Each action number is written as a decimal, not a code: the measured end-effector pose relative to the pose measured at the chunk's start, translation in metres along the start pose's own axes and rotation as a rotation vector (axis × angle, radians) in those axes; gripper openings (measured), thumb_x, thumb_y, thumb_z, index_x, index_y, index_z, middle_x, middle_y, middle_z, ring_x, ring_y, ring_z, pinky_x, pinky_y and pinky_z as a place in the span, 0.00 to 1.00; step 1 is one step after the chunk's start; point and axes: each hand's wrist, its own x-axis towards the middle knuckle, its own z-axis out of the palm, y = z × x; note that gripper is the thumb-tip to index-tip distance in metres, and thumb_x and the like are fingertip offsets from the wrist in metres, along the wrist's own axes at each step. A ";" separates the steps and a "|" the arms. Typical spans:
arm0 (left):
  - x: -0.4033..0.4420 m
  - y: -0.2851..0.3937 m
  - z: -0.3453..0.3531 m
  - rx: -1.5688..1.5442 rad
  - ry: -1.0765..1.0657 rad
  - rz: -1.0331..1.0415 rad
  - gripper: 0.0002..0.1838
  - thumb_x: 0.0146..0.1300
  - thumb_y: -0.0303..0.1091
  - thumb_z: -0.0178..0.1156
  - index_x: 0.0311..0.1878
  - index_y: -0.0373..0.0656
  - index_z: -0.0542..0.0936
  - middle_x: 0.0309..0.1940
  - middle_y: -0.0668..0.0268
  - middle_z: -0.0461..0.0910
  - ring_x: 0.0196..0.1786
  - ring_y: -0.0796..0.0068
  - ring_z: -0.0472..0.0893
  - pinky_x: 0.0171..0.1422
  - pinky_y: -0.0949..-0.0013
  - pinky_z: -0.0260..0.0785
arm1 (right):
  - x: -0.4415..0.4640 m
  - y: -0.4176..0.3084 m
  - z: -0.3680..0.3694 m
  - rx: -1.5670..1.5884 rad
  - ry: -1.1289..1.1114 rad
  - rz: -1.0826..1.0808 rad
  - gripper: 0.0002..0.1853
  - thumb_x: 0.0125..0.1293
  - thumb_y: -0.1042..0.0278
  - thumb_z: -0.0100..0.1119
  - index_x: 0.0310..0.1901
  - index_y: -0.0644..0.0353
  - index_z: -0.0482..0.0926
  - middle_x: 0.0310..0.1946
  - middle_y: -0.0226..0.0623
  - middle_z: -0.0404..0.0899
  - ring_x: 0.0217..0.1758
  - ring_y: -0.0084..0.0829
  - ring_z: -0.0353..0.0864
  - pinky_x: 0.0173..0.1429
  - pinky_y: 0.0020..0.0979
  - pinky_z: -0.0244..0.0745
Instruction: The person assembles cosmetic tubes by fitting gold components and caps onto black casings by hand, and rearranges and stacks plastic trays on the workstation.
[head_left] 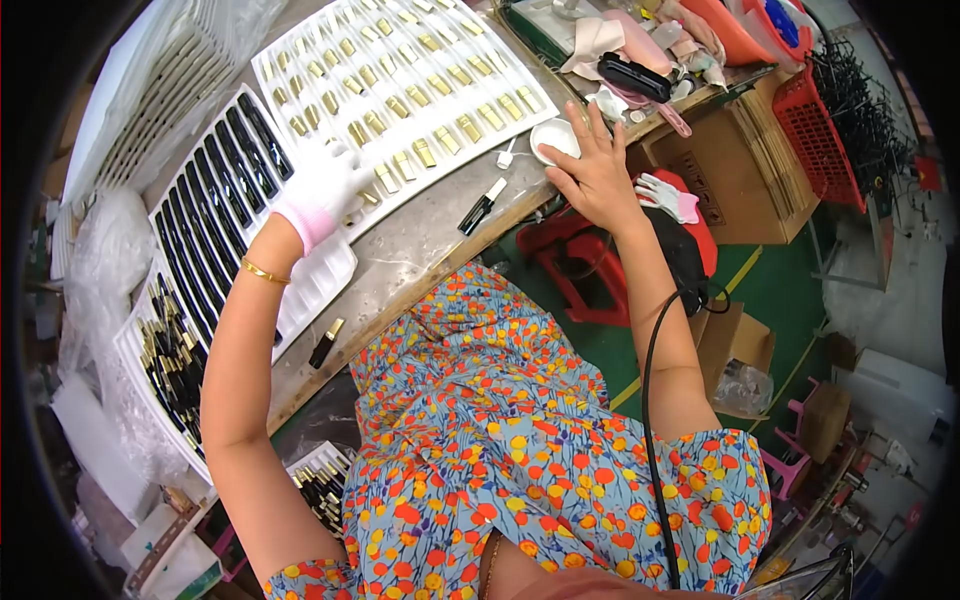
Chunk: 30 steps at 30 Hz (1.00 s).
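My left hand (325, 190), in a white glove with a pink cuff, is over the lower left of a white tray (470, 128) holding rows of gold caps (424, 152). Its fingers are curled at the caps, and whatever they grip is hidden. My bare right hand (598, 172) is open with fingers spread, the thumb and fingers over a small round white dish (556, 136). Between the hands, a black tube with a white tip (482, 207) lies on the table near a small white piece (506, 156). A black and gold tube (326, 343) rests near the table's front edge.
Long black tubes (215, 190) fill a tray at the left, with a pile of black and gold tubes (170, 350) below. Stacked white trays (165, 80) stand behind. At the right are a black case (635, 77), a red stool (570, 270), a carton (745, 160) and a red basket (825, 140).
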 end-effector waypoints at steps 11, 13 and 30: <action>-0.015 0.014 -0.008 -0.406 0.543 -0.159 0.06 0.55 0.29 0.57 0.36 0.40 0.75 0.34 0.61 0.75 0.38 0.65 0.73 0.46 0.66 0.66 | 0.008 0.008 -0.003 -0.080 0.064 0.004 0.20 0.60 0.45 0.49 0.41 0.51 0.82 0.65 0.39 0.57 0.70 0.42 0.48 0.67 0.59 0.38; -0.024 0.021 -0.007 -0.864 0.523 -0.454 0.10 0.62 0.31 0.52 0.42 0.37 0.75 0.31 0.62 0.75 0.32 0.74 0.73 0.40 0.72 0.67 | 0.008 0.008 0.004 -0.104 0.023 -0.009 0.22 0.61 0.44 0.47 0.41 0.51 0.82 0.65 0.39 0.57 0.70 0.41 0.48 0.67 0.58 0.39; -0.033 0.064 0.039 -2.743 0.810 -0.539 0.15 0.62 0.37 0.55 0.50 0.46 0.69 0.34 0.61 0.74 0.27 0.80 0.70 0.24 0.82 0.65 | 0.044 -0.071 -0.023 1.077 0.104 0.231 0.27 0.70 0.49 0.33 0.44 0.62 0.80 0.63 0.51 0.57 0.68 0.44 0.55 0.69 0.37 0.43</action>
